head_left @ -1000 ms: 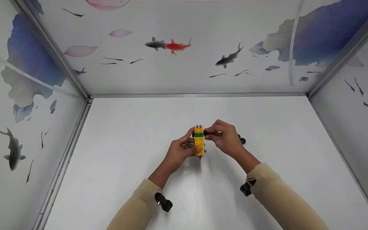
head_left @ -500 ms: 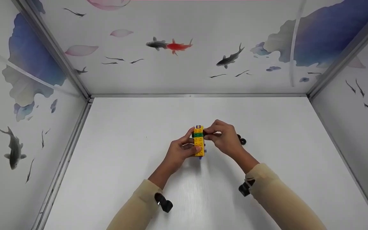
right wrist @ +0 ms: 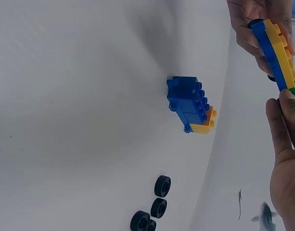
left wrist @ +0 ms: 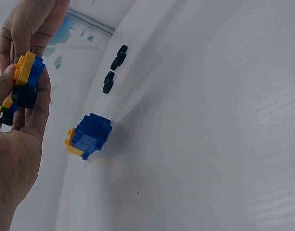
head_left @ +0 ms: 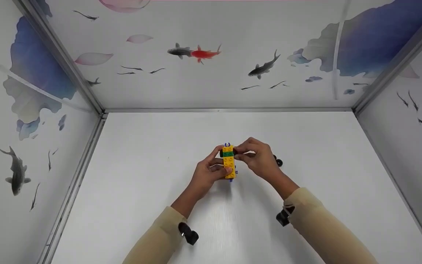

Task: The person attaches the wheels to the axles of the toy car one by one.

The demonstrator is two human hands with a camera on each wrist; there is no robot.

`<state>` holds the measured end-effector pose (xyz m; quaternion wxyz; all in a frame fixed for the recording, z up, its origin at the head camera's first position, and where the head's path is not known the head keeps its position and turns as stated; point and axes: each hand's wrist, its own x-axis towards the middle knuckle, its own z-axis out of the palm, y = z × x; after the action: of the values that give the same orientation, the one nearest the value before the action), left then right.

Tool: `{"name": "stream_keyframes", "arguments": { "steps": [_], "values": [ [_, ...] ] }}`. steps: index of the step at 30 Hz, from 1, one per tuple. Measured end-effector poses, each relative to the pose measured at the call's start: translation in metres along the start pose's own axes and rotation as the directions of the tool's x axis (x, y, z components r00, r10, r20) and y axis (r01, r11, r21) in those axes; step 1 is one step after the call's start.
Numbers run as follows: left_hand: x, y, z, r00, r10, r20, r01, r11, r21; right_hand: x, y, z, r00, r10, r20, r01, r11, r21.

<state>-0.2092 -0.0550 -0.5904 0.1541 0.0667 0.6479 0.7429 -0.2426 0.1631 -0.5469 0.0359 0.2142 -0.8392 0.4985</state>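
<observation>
Nearest the person, the left grip (head_left: 207, 172) is closed round a long, narrow toy-brick body of yellow plastic over blue (head_left: 228, 161), its thumb lying on the studded yellow top. This body hangs above the surface (head_left: 141, 146), with its long axis running almost straight away from the person and the green plastic band (head_left: 228, 154) towards its far end. The right grip (head_left: 256, 156) stands just beside that far end, on the right flank, thumb and forefinger pinching what looks like a small round black wheel, mostly hidden. The relation that seems to matter is this sideways one: the body lies directly left of the right grip's fingertips, crosswise to their reach, and the right grip is the nearer to the green band. Below, apart from both hands, a blue-and-yellow plastic brick block (right wrist: 185, 101) rests on the surface; beyond the right grip lie loose black ring-shaped wheels (right wrist: 159, 208).
</observation>
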Motion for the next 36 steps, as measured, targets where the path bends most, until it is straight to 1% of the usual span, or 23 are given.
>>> {"name": "stream_keyframes", "arguments": {
  "steps": [4,9,14,18,21,26,31,36],
  "values": [
    [0.001,0.0,0.0,0.999,0.006,-0.033,-0.005,1.0,0.026,-0.001,0.006,-0.006,1.0,0.007,0.027,-0.005,0.997,-0.081],
    [0.001,-0.001,-0.005,0.997,0.004,-0.075,-0.002,0.999,0.034,-0.006,0.021,-0.018,0.997,0.071,0.025,-0.065,0.979,-0.194],
    [0.001,-0.002,-0.007,0.997,0.001,-0.074,0.001,1.0,0.03,-0.015,0.044,-0.036,0.995,0.098,-0.001,-0.094,0.952,-0.291],
    [0.0,-0.002,-0.008,0.997,-0.007,-0.076,0.011,0.999,0.049,-0.025,0.062,-0.051,0.992,0.128,-0.007,-0.121,0.922,-0.369],
    [0.0,-0.003,-0.008,0.997,-0.013,-0.079,0.018,0.998,0.062,-0.031,0.072,-0.059,0.986,0.166,-0.006,-0.154,0.902,-0.404],
    [-0.001,-0.003,-0.01,0.997,-0.019,-0.081,0.024,0.998,0.064,-0.038,0.084,-0.069,0.975,0.223,0.013,-0.196,0.879,-0.435],
    [0.0,-0.003,-0.012,0.997,-0.011,-0.07,0.015,0.998,0.065,-0.044,0.094,-0.076,0.96,0.277,0.03,-0.23,0.849,-0.475],
    [0.0,-0.004,-0.012,0.998,-0.011,-0.069,0.015,0.998,0.067,-0.049,0.1,-0.078,0.956,0.292,0.034,-0.237,0.832,-0.502]
  ]
}}
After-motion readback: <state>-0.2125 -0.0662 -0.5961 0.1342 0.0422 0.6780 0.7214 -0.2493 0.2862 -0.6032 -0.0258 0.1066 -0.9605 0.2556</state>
